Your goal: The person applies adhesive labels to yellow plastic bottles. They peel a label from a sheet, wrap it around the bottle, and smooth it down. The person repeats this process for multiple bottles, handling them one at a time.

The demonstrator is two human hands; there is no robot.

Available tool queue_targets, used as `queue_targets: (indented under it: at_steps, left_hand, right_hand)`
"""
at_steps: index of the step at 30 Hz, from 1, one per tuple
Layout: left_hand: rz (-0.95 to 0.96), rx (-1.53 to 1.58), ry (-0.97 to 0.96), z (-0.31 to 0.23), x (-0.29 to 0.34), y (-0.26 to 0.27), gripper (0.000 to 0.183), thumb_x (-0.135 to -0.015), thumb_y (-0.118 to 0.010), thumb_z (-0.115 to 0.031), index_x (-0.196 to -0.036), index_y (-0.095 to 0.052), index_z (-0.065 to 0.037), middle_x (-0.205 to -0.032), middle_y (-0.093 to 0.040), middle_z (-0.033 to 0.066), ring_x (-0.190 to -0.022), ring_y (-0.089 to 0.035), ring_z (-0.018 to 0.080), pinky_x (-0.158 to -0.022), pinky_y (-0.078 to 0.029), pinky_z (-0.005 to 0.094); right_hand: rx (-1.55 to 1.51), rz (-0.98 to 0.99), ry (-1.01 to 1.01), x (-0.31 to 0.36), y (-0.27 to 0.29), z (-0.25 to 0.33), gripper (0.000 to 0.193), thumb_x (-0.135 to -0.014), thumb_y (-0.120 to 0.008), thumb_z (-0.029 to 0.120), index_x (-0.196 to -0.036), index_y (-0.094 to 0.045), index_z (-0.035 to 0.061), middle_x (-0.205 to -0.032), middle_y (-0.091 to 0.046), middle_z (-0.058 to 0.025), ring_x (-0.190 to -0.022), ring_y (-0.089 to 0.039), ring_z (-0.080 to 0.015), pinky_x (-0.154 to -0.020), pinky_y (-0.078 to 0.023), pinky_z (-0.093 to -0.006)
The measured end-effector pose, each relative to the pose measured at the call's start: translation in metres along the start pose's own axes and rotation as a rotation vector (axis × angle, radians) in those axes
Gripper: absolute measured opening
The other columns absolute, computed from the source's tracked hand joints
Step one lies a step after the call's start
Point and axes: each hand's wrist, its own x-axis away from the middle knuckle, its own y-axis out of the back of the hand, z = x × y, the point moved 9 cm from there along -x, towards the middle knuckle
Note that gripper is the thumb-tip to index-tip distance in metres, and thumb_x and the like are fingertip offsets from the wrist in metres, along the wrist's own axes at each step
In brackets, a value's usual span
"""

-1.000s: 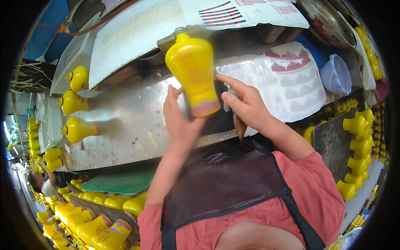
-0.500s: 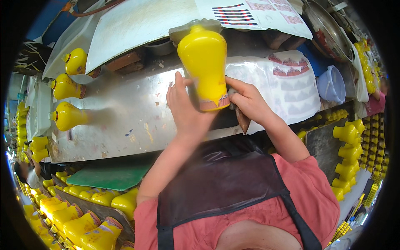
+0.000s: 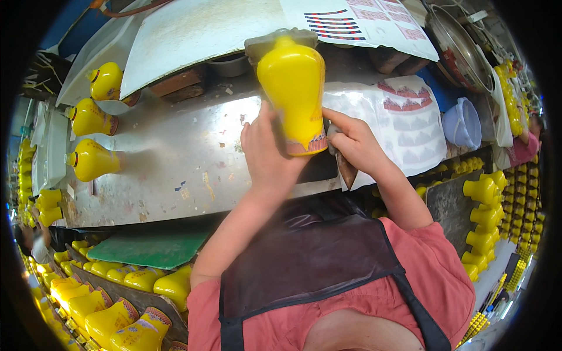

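A glossy yellow vase [image 3: 295, 82] lies on its side in front of me, neck pointing away, its base toward me. A patterned pink band circles its foot. The neck end rests against a grey padded support [image 3: 254, 50]. My left hand [image 3: 266, 149] is closed around the vase's lower left side; some fingers are hidden behind it. My right hand [image 3: 360, 143] touches the vase's lower right side with the index finger. Tucked in its closed fingers is a tool with a brown, tapering handle [image 3: 346, 171]; its grey working end is mostly hidden.
A white decal sheet [image 3: 415, 137] with crown-edged bands lies to the right, near a pale blue bucket [image 3: 462, 123]. Several yellow vases [image 3: 93, 159] stand on the metal table [image 3: 158, 193] at left. A white board [image 3: 205, 29] with decals overhangs the back. More vases [image 3: 137, 330] fill racks below.
The vase and both hands appear slightly further right in view, along with a small shift of the whole scene. The hands keep their hold; the left fingers lie closer against the vase.
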Motion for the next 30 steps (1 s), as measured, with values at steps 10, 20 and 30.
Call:
queue_targets:
  at_steps: [10,20,30]
  left_hand:
    - [0.281,0.230,0.079,0.018,0.006,-0.015,0.106,-0.075,-0.084,-0.025,-0.157,-0.023,0.003,-0.146,-0.046,0.0264,-0.135,-0.045,0.0437,-0.116,-0.033,0.0500]
    - [0.165,0.676,0.339,0.034,-0.059,-0.032,0.085,-0.102,-0.052,-0.034,-0.162,-0.002,-0.001,-0.156,-0.037,0.0241,-0.145,-0.039,0.0348,-0.120,-0.031,0.0413]
    - [0.150,0.861,0.386,0.039,-0.056,-0.042,0.079,-0.108,-0.046,-0.038,-0.163,0.001,-0.007,-0.150,-0.047,0.0198,-0.136,-0.050,0.0300,-0.115,-0.038,0.0393]
  right_hand:
    - [0.232,-0.048,0.042,0.014,0.011,0.018,0.057,-0.089,-0.046,0.008,-0.146,-0.053,0.0025,-0.065,-0.065,-0.0173,-0.060,-0.069,-0.0296,-0.066,-0.056,-0.0371]
    - [0.173,-0.239,0.186,-0.028,0.024,0.033,0.067,-0.097,-0.054,0.023,-0.159,-0.032,0.0111,-0.082,-0.067,-0.0265,-0.077,-0.067,-0.0450,-0.071,-0.051,-0.0517]
    - [0.276,-0.172,0.162,-0.030,0.026,0.030,0.071,-0.093,-0.054,0.016,-0.160,-0.029,0.0183,-0.075,-0.065,-0.0280,-0.070,-0.064,-0.0490,-0.067,-0.051,-0.0554]
